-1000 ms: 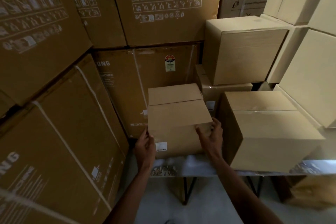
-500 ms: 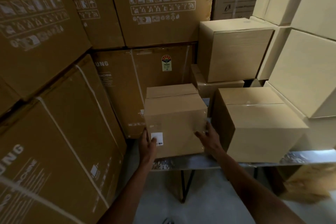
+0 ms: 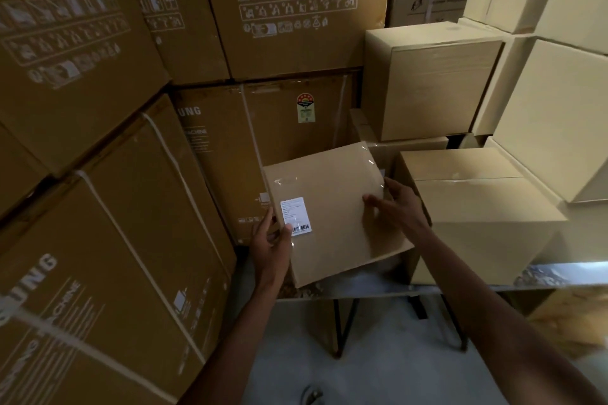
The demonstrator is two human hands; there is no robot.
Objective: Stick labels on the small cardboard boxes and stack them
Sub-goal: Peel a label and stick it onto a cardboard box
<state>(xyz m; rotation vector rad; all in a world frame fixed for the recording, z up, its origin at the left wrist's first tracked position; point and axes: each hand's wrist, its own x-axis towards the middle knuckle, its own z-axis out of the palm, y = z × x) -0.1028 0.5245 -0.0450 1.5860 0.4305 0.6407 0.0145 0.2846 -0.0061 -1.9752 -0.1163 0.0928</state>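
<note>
Small cardboard box, tilted at frame centre over the table edge with its label facing up, is gripped between the left hand at its lower-left corner and the right hand at its right edge, both equally near.

1. Both bare forearms reach forward from the lower edge of view, converging toward the counter's front edge.
2. The left hand grips the box at its lower left edge, thumb laid on the near face, fingers wrapped behind.
3. The right hand holds the box's right side, thumb stretched across the near face, fingers curled round the right edge.
4. Both wrists are nearly straight.
</note>
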